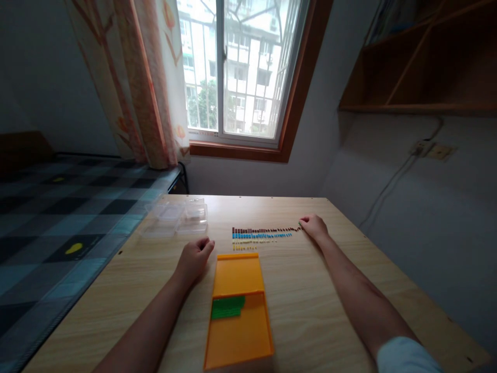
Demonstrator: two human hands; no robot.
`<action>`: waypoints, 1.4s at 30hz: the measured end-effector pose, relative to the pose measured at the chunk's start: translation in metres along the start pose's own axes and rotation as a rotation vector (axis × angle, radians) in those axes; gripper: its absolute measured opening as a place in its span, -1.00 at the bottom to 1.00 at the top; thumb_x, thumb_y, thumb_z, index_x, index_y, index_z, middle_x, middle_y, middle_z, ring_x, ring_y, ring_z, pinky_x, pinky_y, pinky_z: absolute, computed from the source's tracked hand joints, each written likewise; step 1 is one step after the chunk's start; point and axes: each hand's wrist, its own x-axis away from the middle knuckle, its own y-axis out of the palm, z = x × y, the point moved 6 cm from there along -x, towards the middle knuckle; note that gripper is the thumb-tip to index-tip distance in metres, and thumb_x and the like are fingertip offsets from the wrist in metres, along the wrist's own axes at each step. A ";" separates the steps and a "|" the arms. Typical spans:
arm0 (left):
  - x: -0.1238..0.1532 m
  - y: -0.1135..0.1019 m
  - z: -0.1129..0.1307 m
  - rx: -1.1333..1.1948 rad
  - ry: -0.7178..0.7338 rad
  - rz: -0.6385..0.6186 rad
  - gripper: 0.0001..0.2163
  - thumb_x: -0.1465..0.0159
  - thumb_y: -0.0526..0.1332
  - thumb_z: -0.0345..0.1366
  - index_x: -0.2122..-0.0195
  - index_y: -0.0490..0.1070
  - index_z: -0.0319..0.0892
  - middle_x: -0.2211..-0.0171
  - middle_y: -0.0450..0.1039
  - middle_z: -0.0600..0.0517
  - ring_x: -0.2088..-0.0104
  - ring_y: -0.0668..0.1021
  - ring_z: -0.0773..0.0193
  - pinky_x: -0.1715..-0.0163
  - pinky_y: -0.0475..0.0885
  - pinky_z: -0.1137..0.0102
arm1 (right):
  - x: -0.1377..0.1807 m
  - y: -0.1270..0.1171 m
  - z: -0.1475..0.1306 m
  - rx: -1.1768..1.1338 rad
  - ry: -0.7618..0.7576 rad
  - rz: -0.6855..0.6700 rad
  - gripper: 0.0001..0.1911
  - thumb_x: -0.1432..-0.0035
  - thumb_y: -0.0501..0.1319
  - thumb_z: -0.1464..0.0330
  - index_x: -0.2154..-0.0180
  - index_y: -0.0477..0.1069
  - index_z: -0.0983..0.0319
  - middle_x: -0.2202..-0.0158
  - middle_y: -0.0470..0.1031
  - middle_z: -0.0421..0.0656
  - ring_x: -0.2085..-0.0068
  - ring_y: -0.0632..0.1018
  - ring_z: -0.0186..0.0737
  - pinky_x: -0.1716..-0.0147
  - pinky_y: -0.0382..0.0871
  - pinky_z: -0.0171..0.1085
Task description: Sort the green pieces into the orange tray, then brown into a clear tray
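Three rows of small pieces lie on the wooden table: a dark red row (264, 229), a blue row (260, 235) and a short yellow row (248, 242). My right hand (313, 226) rests at the right end of the dark red row, fingers curled in a pinch on a tiny green piece. My left hand (194, 257) lies on the table left of the rows, fingers curled loosely, with nothing visible in it. An orange tray (236, 336) stands between my forearms and holds a stack of green pieces (227, 307).
Clear plastic boxes (174, 217) sit at the table's far left. A bed with a checked cover (58, 217) adjoins the left edge. Behind the table are a window, a curtain and a wall; a wooden shelf hangs at upper right.
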 end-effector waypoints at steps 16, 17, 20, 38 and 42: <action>0.000 0.000 0.000 -0.002 0.013 0.005 -0.63 -0.14 0.04 0.02 0.65 0.07 -0.11 0.65 0.01 0.17 0.55 0.21 0.35 0.49 0.08 0.41 | 0.002 -0.005 -0.012 0.090 0.052 -0.125 -0.69 -0.34 0.22 0.23 -0.05 0.42 0.22 -0.07 0.45 -0.05 0.02 0.53 -0.12 0.06 0.50 -0.07; 0.000 0.000 -0.001 -0.003 0.016 0.004 -0.63 -0.15 0.04 0.02 0.65 0.06 -0.11 0.65 0.02 0.17 0.55 0.22 0.35 0.48 0.08 0.41 | 0.003 -0.007 -0.014 0.094 0.052 -0.136 -0.68 -0.34 0.22 0.24 -0.05 0.42 0.22 -0.07 0.45 -0.05 0.03 0.53 -0.12 0.06 0.50 -0.08; 0.000 0.001 -0.001 -0.002 0.025 0.009 -0.63 -0.15 0.04 0.01 0.65 0.06 -0.11 0.65 0.02 0.17 0.55 0.22 0.35 0.48 0.08 0.41 | 0.006 -0.018 -0.024 0.095 0.044 -0.153 -0.68 -0.34 0.22 0.24 -0.05 0.42 0.23 -0.06 0.45 -0.05 0.04 0.54 -0.13 0.08 0.51 -0.09; 0.004 0.006 0.001 0.012 0.044 0.033 -0.66 -0.13 0.06 -0.06 0.67 0.08 -0.11 0.67 0.02 0.18 0.57 0.21 0.38 0.49 0.06 0.40 | 0.278 -0.016 -0.172 -0.312 -0.820 -0.251 -0.85 -0.07 0.33 0.52 0.40 0.59 0.14 0.33 0.55 -0.20 0.22 0.50 -0.23 0.23 0.31 -0.29; 0.005 0.006 0.003 0.011 0.052 0.033 -0.67 -0.13 0.06 -0.07 0.67 0.08 -0.12 0.67 0.03 0.18 0.56 0.21 0.38 0.49 0.06 0.40 | 0.274 0.003 -0.172 -0.237 -0.795 -0.234 -0.83 -0.08 0.32 0.54 0.40 0.60 0.14 0.36 0.53 -0.19 0.24 0.48 -0.20 0.23 0.30 -0.26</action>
